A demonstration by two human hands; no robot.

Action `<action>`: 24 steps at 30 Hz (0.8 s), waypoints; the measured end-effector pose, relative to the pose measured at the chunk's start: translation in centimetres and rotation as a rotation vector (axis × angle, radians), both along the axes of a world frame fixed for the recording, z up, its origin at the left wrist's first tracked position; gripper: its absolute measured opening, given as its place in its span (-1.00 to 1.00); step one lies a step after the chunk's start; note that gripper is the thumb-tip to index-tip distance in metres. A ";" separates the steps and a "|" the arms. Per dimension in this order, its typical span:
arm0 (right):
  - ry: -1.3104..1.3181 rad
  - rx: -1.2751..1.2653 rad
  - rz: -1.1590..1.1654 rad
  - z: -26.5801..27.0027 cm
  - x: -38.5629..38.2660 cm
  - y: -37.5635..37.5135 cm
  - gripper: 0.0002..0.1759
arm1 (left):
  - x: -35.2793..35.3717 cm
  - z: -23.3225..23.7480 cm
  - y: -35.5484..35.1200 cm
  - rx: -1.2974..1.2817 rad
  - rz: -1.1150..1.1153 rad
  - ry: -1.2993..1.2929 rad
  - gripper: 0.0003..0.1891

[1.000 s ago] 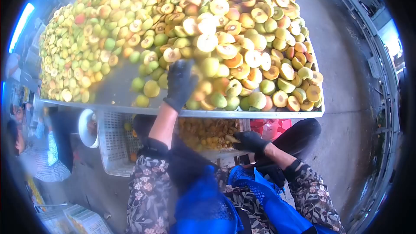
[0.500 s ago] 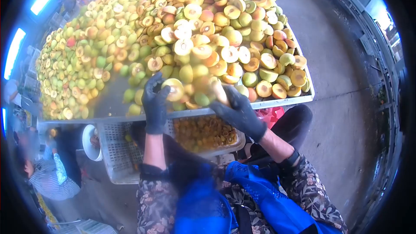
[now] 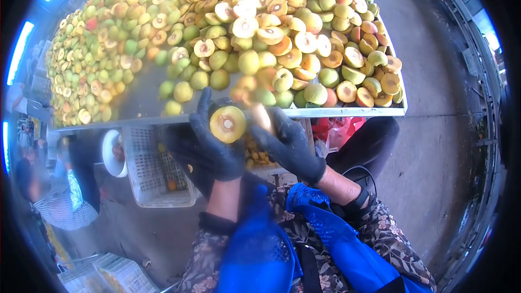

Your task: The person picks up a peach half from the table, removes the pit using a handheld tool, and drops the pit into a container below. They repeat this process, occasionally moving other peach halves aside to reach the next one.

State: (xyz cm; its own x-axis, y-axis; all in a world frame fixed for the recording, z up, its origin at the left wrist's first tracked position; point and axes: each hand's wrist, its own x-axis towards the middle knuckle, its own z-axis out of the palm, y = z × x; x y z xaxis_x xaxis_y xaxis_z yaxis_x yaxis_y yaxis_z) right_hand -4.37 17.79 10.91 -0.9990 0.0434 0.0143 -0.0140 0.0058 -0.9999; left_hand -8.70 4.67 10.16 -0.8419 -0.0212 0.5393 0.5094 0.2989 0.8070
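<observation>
In my black-gloved left hand [image 3: 220, 144] I hold a peach half [image 3: 228, 125], its cut face with the brown stone turned up. The fingers curl round its left side and underside, just below the near edge of the table. My right hand [image 3: 293, 144], gloved too, is closed around a pale, handle-like tool [image 3: 262, 118], blurred, with its working end hard to make out. It is beside the peach half, a small gap apart. Beyond both hands lie many halved peaches [image 3: 248, 62], yellow and green, heaped on the metal-edged table [image 3: 347, 112].
Below the table edge stands a white plastic crate [image 3: 163, 168], with a white bucket [image 3: 114, 153] left of it. A container of small brown pieces [image 3: 259, 157] is partly hidden under my hands. Another person [image 3: 68, 198] sits at left. Red plastic [image 3: 339, 130] hangs near my knee.
My left hand has moved down and right with the peach half, from above the table edge to below it. The view has shifted, so the table sits higher. My right hand still holds the pale tool.
</observation>
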 end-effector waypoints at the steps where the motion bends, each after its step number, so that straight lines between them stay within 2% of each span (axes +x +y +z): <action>1: 0.135 0.064 0.016 -0.2 0.5 0.4 -0.59 | 0.1 0.8 0.1 -0.090 0.037 0.062 -0.34; 2: 0.271 0.129 0.031 -0.4 0.9 0.7 -0.57 | 0.2 1.7 0.3 -0.177 0.080 0.126 -0.35; 5: 0.203 0.188 0.151 1.5 2.1 1.2 -0.47 | 0.9 4.2 0.9 -0.362 0.157 0.143 -0.45; 9: 0.088 0.308 0.163 1.9 2.7 1.5 -0.47 | 0.9 3.8 0.7 -0.258 0.080 0.090 -0.51; 12: 0.300 0.410 0.063 1.6 2.6 1.1 -0.47 | 0.9 3.0 1.2 -0.130 0.027 0.052 -0.51; 15: 0.408 0.599 0.062 0.8 3.0 1.2 -0.42 | 1.1 2.9 1.5 -0.044 -0.023 0.001 -0.50; 18: 0.377 0.732 0.010 1.6 3.4 0.9 -0.41 | 1.2 3.3 1.9 -0.131 0.010 0.058 -0.47; 24: 0.384 0.475 0.041 0.1 3.5 0.4 -0.49 | 1.6 3.4 1.6 -0.226 0.053 0.059 -0.55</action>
State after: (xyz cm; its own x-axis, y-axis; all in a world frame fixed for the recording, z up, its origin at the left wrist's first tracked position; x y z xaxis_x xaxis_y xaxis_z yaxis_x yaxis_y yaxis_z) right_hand -0.89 18.17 11.03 -0.9193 -0.0944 0.3820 -0.3826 0.4412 -0.8117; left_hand -7.14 6.27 13.51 -0.8095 0.0621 0.5838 0.5327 0.4958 0.6859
